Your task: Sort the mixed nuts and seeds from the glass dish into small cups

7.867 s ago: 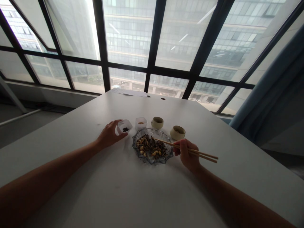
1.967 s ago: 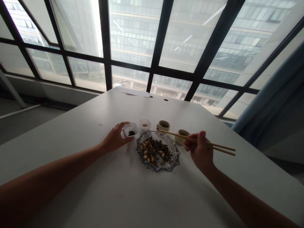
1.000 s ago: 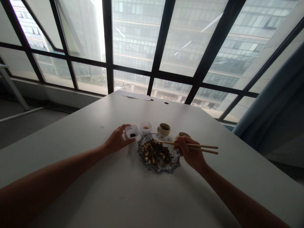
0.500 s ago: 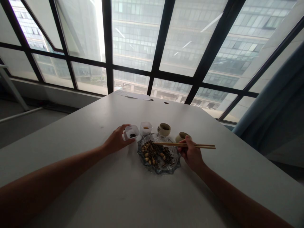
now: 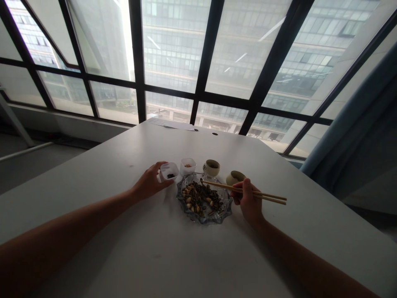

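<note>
My left hand (image 5: 151,181) is closed around a small white plastic container (image 5: 169,169) with a few dark seeds at its bottom. A pair of wooden chopsticks (image 5: 263,196) is held in my right hand (image 5: 249,201). Their tips are over the far part of a scalloped glass plate (image 5: 228,213), and a small dark piece shows at the tips. Sunflower seeds (image 5: 203,194) and several pale, nut-like pieces (image 5: 188,200) lie mixed on the plate. Just beyond my right hand stands a beige cup (image 5: 235,177), partly covered by the fingers.
Behind the plate stand a second white plastic container (image 5: 188,165) with tan pieces inside and another beige cup (image 5: 211,167). White papers (image 5: 175,125) lie at the far end of the white table (image 5: 149,248), before large windows. A blue curtain (image 5: 353,120) hangs at the right.
The chopstick tips have risen slightly off the seeds with a dark piece at them, and their rear ends have dipped. My left hand still holds the container. The whole view has shifted slightly.
</note>
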